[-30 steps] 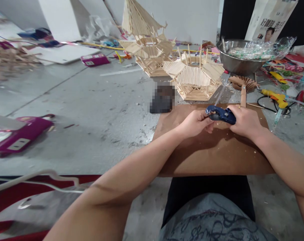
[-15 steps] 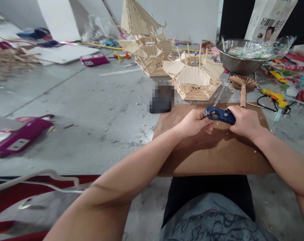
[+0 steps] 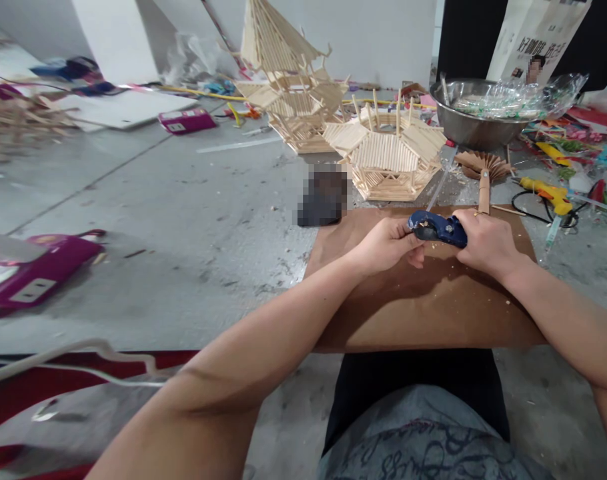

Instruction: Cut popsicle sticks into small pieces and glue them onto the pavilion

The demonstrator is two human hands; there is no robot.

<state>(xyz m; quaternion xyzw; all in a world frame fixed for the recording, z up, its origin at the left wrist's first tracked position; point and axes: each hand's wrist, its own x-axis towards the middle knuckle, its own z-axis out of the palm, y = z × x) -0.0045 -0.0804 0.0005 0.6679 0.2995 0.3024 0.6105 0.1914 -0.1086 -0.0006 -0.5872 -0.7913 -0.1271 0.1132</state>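
Between the two grips, above a brown sheet point(image 3: 408, 313), is a blue hand tool point(image 3: 437, 229), lying crosswise with its rounded end toward the left grip. The right grip point(image 3: 487, 240) is clamped on the tool's other end, fingers wrapped round it. The left grip point(image 3: 391, 241) has its fingers bent in at the rounded end; whether they pinch the tool or some small piece cannot be told. Pale crumbs lie on the sheet under the grips.

Just beyond the left grip, at the sheet's corner, is a dark, blurred-out object point(image 3: 317, 212). Beyond both grips stands a six-sided stick model point(image 3: 383, 155), with a taller stick tower point(image 3: 278, 43) behind it to the left. Just past the right grip is a pleated brown paper fan point(image 3: 481, 165); to its right, a yellow glue gun point(image 3: 544, 189); farther back, a metal bowl point(image 3: 476, 132) with clear plastic in it. Well to the left of the left grip, a purple power strip point(image 3: 58, 270) rests on the gray desk point(image 3: 183, 267).
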